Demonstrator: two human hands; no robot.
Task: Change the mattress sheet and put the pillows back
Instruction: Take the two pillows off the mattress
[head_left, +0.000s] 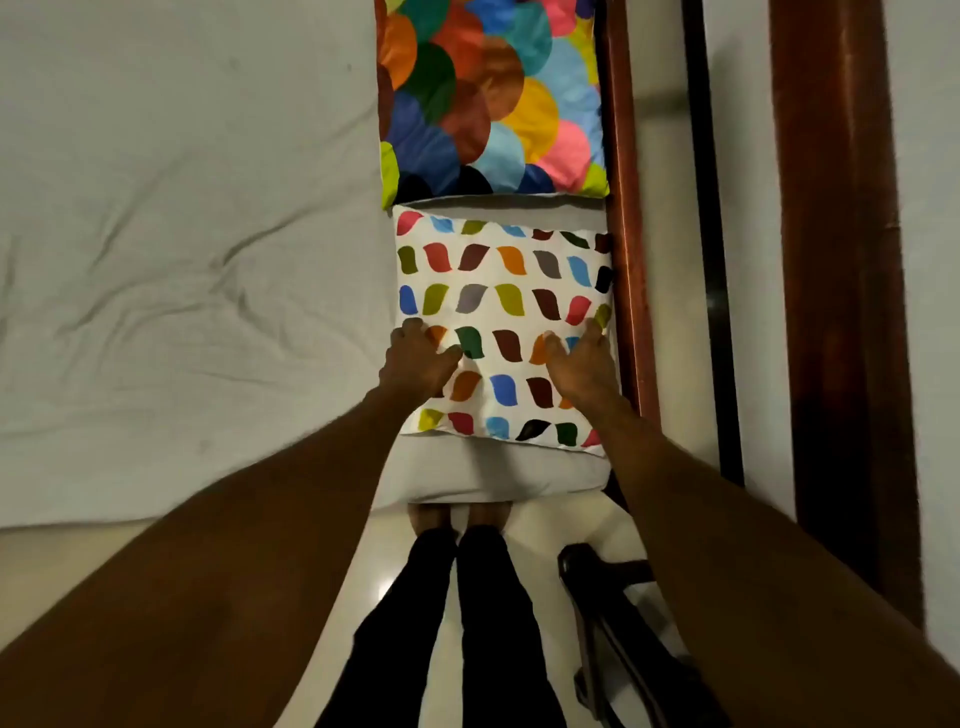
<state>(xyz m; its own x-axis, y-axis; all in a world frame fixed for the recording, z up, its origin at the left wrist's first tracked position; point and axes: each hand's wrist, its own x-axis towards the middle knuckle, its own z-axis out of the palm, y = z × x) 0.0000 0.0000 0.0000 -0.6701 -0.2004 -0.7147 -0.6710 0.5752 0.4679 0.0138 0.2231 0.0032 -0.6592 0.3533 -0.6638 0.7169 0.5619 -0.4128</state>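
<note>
We press both hands flat, left hand (421, 358) and right hand (582, 364), grip released, on the leaf-print pillow (501, 291). It lies square against the headboard (626, 260). Two pillows line that edge; the scalloped pillow (493, 98) runs lengthwise along it on the white sheet (182, 260).

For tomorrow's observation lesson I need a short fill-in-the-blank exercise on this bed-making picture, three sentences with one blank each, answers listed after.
1. Both hands, the left hand and the right hand, rest on the cushion with the ______ shapes on white.
2. That leaf-print cushion lies on top of a plain ______ pillow.
3. The pillow with coloured circles lies against the wooden ______.

Missing words: leaf; white; headboard
</note>
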